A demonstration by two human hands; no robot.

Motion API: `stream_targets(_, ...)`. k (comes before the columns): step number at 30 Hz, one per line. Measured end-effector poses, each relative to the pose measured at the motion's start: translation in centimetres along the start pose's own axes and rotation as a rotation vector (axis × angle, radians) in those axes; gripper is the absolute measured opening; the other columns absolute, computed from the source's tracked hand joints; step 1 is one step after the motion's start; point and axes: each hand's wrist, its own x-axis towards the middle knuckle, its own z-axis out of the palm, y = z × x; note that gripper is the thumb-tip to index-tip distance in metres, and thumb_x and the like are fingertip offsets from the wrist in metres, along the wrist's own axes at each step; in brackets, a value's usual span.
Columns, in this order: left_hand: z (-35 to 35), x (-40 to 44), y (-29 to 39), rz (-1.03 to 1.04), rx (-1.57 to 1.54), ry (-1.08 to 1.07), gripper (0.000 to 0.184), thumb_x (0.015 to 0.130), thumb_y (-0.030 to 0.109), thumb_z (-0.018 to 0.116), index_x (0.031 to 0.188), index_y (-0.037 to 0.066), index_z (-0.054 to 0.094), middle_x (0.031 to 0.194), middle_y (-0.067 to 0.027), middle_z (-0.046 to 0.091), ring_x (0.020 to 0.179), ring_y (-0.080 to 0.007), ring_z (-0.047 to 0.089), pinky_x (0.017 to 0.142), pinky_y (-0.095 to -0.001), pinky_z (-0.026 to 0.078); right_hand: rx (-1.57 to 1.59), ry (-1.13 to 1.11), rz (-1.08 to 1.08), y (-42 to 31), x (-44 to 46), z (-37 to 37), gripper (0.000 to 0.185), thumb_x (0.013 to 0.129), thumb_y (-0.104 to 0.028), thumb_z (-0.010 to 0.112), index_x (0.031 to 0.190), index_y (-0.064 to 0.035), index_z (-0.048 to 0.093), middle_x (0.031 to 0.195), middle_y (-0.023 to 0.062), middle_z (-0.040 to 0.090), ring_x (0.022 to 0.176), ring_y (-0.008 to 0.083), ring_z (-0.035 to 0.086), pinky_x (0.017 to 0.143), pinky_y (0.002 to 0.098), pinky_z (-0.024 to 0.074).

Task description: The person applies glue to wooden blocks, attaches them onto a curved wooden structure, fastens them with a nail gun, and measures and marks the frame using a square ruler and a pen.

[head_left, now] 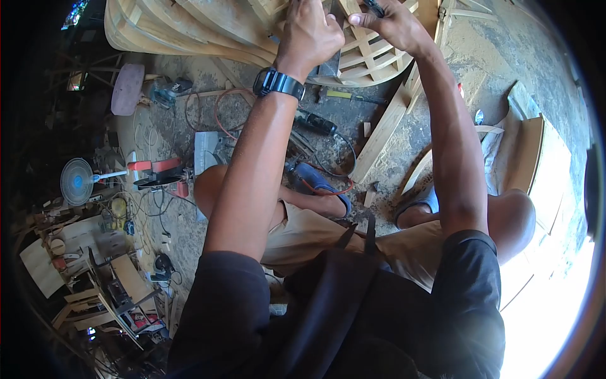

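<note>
At the top of the view, my left hand (310, 36) rests closed at a curved lattice of pale wooden strips (208, 28); the upper part of the hand is cut off by the frame edge. A dark flat piece (329, 68) lies against the lattice between my two hands. My right hand (392, 26) is closed around a small dark tool (374, 7), its thumb pointing left toward the dark piece. What my left fingers hold, if anything, is hidden. A watch (279, 84) is on my left wrist.
A long wooden board (385, 129), a dark power tool (315, 122) with a cord and a yellow-handled tool (338, 94) lie on the floor below the lattice. A fan (77, 182) and wood scraps (134, 278) are at the left. Wooden panels (544, 158) stand at the right.
</note>
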Motion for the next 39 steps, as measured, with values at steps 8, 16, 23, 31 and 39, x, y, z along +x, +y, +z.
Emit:
stream_targets(8, 0.4, -2.0, 1.5, -0.029, 0.048, 0.123, 0.068, 0.079, 0.002, 0.080, 0.141, 0.009, 0.052, 0.164, -0.0256, 0.024, 0.149, -0.0466, 0.027, 0.120, -0.0526, 0.031, 0.192, 0.008, -0.017, -1.2, -0.4, 0.7, 0.033, 0.092, -0.023, 0.077, 0.114, 0.0013, 0.069, 0.098, 0.0046, 0.069, 0.091, 0.0160, 0.061, 0.081, 0.0321, 0.0498)
stream_targets(16, -1.0, -2.3, 0.2, 0.157, 0.268, -0.016, 0.024, 0.088, 0.000, 0.065, 0.109, -0.004, 0.074, 0.160, -0.0291, 0.031, 0.147, -0.0488, 0.030, 0.119, -0.0540, 0.034, -0.119, 0.029, 0.039, -1.3, -0.5, 0.0, 0.040, 0.090, -0.032, 0.080, 0.108, 0.0014, 0.068, 0.088, 0.0020, 0.063, 0.084, 0.0155, 0.055, 0.075, 0.0336, 0.0472)
stream_targets(23, -2.0, -2.8, -0.4, 0.248, 0.192, -0.166, 0.034, 0.090, 0.008, 0.067, 0.121, -0.006, 0.066, 0.166, -0.0253, 0.016, 0.153, -0.0488, 0.013, 0.122, -0.0561, 0.029, 0.148, 0.015, 0.099, -1.6, -0.9, 0.4, 0.050, 0.091, -0.027, 0.079, 0.130, 0.0001, 0.064, 0.109, 0.0041, 0.069, 0.097, 0.0156, 0.059, 0.086, 0.0326, 0.0501)
stream_targets(31, 3.4, -5.3, -0.1, 0.079, 0.377, 0.139, 0.043, 0.092, 0.012, 0.065, 0.135, 0.011, 0.063, 0.167, -0.0120, 0.025, 0.152, -0.0421, 0.021, 0.115, -0.0553, 0.032, 0.224, 0.011, 0.050, -1.0, -0.4, 0.7, 0.051, 0.091, -0.022, 0.078, 0.134, -0.0002, 0.061, 0.113, 0.0019, 0.067, 0.098, 0.0148, 0.058, 0.087, 0.0314, 0.0486)
stream_targets(39, 5.9, -5.2, -0.5, 0.028, 0.054, 0.372, 0.035, 0.092, 0.004, 0.060, 0.127, 0.009, 0.066, 0.127, -0.0104, 0.064, 0.124, -0.0340, 0.055, 0.105, -0.0472, 0.040, 0.230, -0.008, 0.083, -0.7, -0.3, 0.5, 0.048, 0.092, -0.017, 0.077, 0.134, -0.0003, 0.061, 0.114, 0.0022, 0.068, 0.103, 0.0147, 0.059, 0.090, 0.0302, 0.0481)
